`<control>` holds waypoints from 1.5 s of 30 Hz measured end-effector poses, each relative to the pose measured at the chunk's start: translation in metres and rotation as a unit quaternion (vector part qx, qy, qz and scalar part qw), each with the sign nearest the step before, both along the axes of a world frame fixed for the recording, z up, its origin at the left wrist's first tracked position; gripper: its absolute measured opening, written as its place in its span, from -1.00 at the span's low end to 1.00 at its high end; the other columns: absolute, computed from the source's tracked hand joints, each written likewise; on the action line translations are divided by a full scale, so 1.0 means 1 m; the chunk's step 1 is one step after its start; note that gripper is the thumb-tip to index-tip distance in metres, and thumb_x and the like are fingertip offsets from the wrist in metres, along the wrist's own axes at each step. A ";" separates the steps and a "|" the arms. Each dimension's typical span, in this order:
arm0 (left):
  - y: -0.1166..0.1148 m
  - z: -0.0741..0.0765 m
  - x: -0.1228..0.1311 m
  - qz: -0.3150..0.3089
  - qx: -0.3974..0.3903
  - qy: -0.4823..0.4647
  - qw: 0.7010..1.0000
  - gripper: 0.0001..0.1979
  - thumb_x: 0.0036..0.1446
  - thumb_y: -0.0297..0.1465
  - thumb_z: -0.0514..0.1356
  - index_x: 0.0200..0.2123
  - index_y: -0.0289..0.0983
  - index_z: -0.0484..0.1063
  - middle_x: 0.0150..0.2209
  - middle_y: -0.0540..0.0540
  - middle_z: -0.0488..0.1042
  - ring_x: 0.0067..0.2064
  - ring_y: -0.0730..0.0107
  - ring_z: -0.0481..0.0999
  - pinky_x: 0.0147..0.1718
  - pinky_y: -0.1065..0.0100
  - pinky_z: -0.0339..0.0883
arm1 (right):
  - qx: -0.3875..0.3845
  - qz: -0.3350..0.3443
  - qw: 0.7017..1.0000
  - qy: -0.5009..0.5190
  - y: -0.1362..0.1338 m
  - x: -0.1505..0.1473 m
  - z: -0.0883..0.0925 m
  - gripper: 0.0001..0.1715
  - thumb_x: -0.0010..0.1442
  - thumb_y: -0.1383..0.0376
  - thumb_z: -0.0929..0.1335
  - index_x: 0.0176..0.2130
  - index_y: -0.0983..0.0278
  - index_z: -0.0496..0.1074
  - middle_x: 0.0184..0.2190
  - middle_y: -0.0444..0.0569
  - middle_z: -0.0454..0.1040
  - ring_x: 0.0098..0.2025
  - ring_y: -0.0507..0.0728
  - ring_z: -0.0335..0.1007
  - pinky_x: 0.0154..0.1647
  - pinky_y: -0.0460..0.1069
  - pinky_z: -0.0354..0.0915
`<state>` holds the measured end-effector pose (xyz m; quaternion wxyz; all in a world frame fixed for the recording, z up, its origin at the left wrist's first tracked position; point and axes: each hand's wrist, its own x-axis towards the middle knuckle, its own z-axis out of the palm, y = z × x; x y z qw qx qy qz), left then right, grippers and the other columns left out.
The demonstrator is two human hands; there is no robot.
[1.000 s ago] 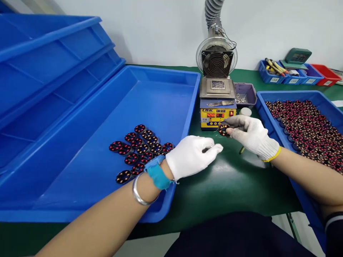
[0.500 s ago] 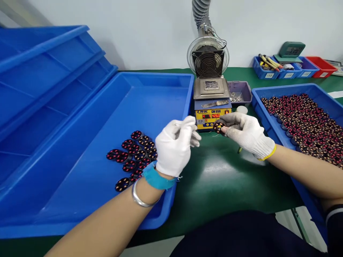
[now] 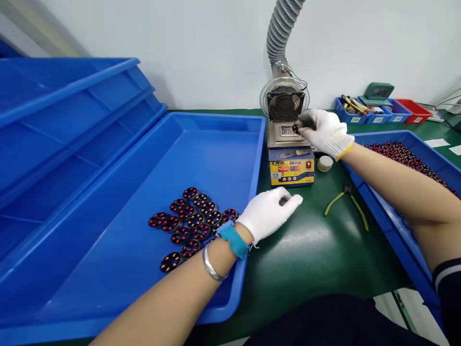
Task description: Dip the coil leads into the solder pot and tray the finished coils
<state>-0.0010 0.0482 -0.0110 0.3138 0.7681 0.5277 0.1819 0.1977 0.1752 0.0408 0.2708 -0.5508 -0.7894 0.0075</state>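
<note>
My right hand, in a white glove, pinches a small round stator, dark with coppery spots, at the right edge of the solder pot. Whether the stator touches the metal surface I cannot tell. My left hand, also gloved, rests over the right rim of the blue tray. Its thumb stands off from loosely curled fingers, and nothing shows in it; the fingertips are partly hidden. Beside it in that tray lie several stators with pink or coppery spots.
Green-handled cutters lie near a round white-lidded pot. At the right stands a second blue tray full of stators. A fan with a grey hose rises behind the solder pot. Stacked blue trays stand left.
My right hand has lifted the stator up and away to the solder pot's top. My left hand has moved down and right, its pinch loosened. The view has shifted, and the cutters are now uncovered.
</note>
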 end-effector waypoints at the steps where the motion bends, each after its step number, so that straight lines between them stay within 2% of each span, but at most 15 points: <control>1: 0.000 0.000 0.000 -0.016 0.000 0.023 1.000 -0.55 0.14 0.02 0.01 -0.42 -0.22 0.44 -0.42 -0.07 0.53 -0.35 0.24 0.49 -0.39 0.31 0.22 | 0.015 -0.014 0.999 -0.025 0.013 -0.002 0.005 -0.61 0.19 0.21 0.28 0.00 0.22 0.40 -0.08 0.01 0.49 -0.02 0.22 0.38 0.00 0.13 0.32; 4: -0.001 -0.002 0.000 -0.046 -0.007 0.056 0.997 -0.57 0.12 0.01 0.04 -0.35 -0.20 0.50 -0.36 -0.09 0.56 -0.30 0.20 0.51 -0.36 0.31 0.23 | 0.034 -0.045 0.995 -0.087 0.041 -0.007 0.012 -0.61 0.19 0.16 0.29 -0.04 0.26 0.43 -0.10 0.06 0.48 -0.03 0.29 0.37 -0.04 0.20 0.30; 8: -0.001 -0.003 -0.001 -0.070 -0.007 0.081 0.994 -0.56 0.13 0.00 0.01 -0.29 -0.19 0.51 -0.30 -0.10 0.57 -0.25 0.17 0.53 -0.33 0.30 0.24 | 0.004 -0.053 0.985 -0.161 0.057 -0.014 0.010 -0.62 0.18 0.18 0.30 -0.03 0.26 0.42 -0.11 0.10 0.45 -0.04 0.33 0.38 -0.06 0.23 0.28; 12: -0.001 -0.003 -0.001 -0.081 -0.005 0.102 0.991 -0.55 0.13 0.00 0.01 -0.26 -0.18 0.52 -0.29 -0.11 0.58 -0.24 0.13 0.53 -0.33 0.28 0.25 | -0.023 -0.051 0.981 -0.188 0.061 -0.020 0.007 -0.62 0.17 0.22 0.30 -0.03 0.32 0.43 -0.16 0.07 0.45 -0.03 0.29 0.38 -0.01 0.18 0.23; 21: -0.002 -0.004 -0.002 -0.076 -0.015 0.079 0.994 -0.58 0.07 0.00 0.08 -0.29 -0.18 0.53 -0.32 -0.11 0.58 -0.25 0.15 0.54 -0.29 0.30 0.29 | -0.014 -0.042 0.978 -0.205 0.066 -0.023 0.006 -0.64 0.12 0.28 0.34 -0.06 0.31 0.44 -0.19 0.08 0.45 -0.07 0.37 0.40 -0.10 0.25 0.30; 27: 0.000 -0.008 -0.002 -0.082 -0.018 0.064 0.994 -0.55 0.09 -0.01 0.08 -0.19 -0.20 0.52 -0.28 -0.11 0.58 -0.21 0.13 0.54 -0.24 0.25 0.31 | -0.004 -0.051 0.985 -0.167 0.053 -0.023 0.022 -0.64 0.18 0.22 0.28 -0.09 0.35 0.46 -0.20 0.02 0.46 -0.05 0.23 0.39 -0.02 0.12 0.25; 29: 0.000 -0.009 -0.001 -0.063 -0.028 0.020 0.997 -0.54 0.09 -0.03 0.10 -0.11 -0.22 0.49 -0.25 -0.11 0.57 -0.20 0.16 0.54 -0.20 0.24 0.34 | -0.001 -0.056 0.991 -0.124 0.045 -0.022 0.029 -0.65 0.12 0.18 0.33 -0.13 0.29 0.49 -0.21 0.00 0.48 -0.11 0.23 0.42 -0.09 0.12 0.31; 32: 0.001 -0.009 0.001 0.007 -0.059 -0.123 0.991 -0.48 0.07 -0.10 0.18 0.01 -0.30 0.40 -0.17 -0.14 0.55 -0.19 0.27 0.53 -0.15 0.29 0.37 | -0.027 -0.047 0.998 -0.035 0.025 -0.022 0.031 -0.65 -0.01 0.15 0.43 -0.19 0.21 0.54 -0.33 -0.07 0.52 -0.23 0.22 0.46 -0.18 0.12 0.37; 35: 0.004 -0.007 0.003 0.089 -0.079 -0.284 0.952 -0.42 0.03 -0.19 0.26 0.07 -0.39 0.32 -0.12 -0.20 0.52 -0.16 0.33 0.52 -0.09 0.33 0.37 | -0.104 -0.016 0.992 0.067 -0.001 -0.028 0.020 -0.66 -0.03 0.13 0.45 -0.22 0.20 0.55 -0.47 -0.10 0.52 -0.40 0.16 0.48 -0.28 0.11 0.41; 38: 0.007 -0.006 0.003 0.141 -0.082 -0.404 0.900 -0.44 -0.03 -0.27 0.32 0.03 -0.40 0.34 -0.13 -0.22 0.53 -0.15 0.33 0.53 -0.07 0.29 0.39 | -0.188 0.036 0.968 0.163 -0.029 -0.038 0.000 -0.66 0.02 0.17 0.44 -0.17 0.21 0.54 -0.49 -0.08 0.53 -0.49 0.11 0.46 -0.39 0.04 0.43; 42: 0.010 -0.007 0.002 0.176 -0.090 -0.491 0.848 -0.60 -0.09 -0.33 0.34 -0.17 -0.41 0.44 -0.27 -0.16 0.55 -0.29 0.37 0.53 -0.17 0.26 0.43 | -0.219 0.070 0.956 0.183 -0.055 -0.047 -0.016 -0.59 0.01 0.18 0.44 -0.09 0.21 0.52 -0.38 -0.08 0.57 -0.40 0.12 0.49 -0.34 -0.01 0.43; 45: 0.011 -0.008 0.002 0.185 -0.089 -0.510 0.835 -0.65 -0.07 -0.34 0.33 -0.20 -0.41 0.46 -0.33 -0.12 0.54 -0.36 0.40 0.53 -0.23 0.26 0.44 | -0.210 0.088 0.966 0.126 -0.060 -0.047 -0.010 -0.58 0.03 0.17 0.42 -0.07 0.14 0.50 -0.27 -0.13 0.57 -0.26 0.13 0.50 -0.26 -0.03 0.42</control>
